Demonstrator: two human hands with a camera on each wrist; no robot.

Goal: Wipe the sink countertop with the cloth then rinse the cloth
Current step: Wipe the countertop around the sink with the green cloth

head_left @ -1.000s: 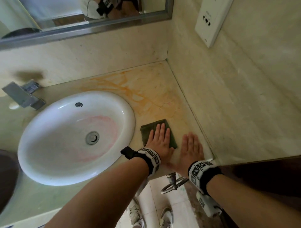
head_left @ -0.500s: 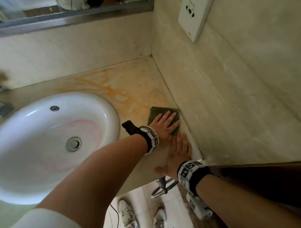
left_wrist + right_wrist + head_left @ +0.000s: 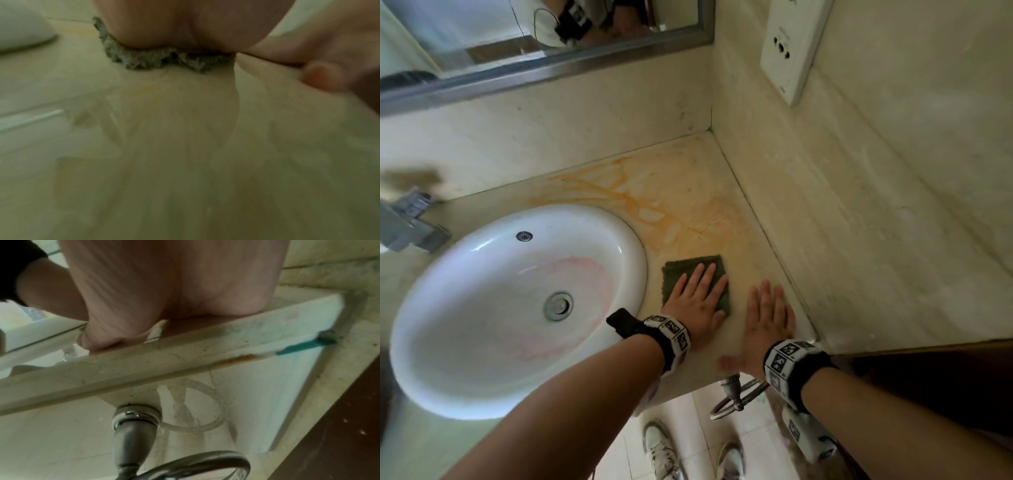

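Observation:
A dark green cloth (image 3: 688,270) lies flat on the beige countertop (image 3: 688,192), just right of the white oval sink (image 3: 482,308). My left hand (image 3: 697,301) presses on it with straight fingers; the left wrist view shows the cloth's frayed edge (image 3: 164,60) under my palm. My right hand (image 3: 768,318) rests flat on bare countertop to the right of the cloth, near the side wall, its heel at the counter's front edge (image 3: 185,353). Orange streaks (image 3: 647,202) stain the counter behind the cloth.
A grey faucet (image 3: 407,222) stands at the sink's far left. A mirror (image 3: 544,51) hangs on the back wall and a white socket plate (image 3: 791,51) on the right wall. Under the counter hang a metal towel ring (image 3: 195,464) and fitting, above my shoes (image 3: 661,448).
My left hand has slid the cloth back left and toward the front, away from the side wall. The right hand has stayed flat at the counter's front right.

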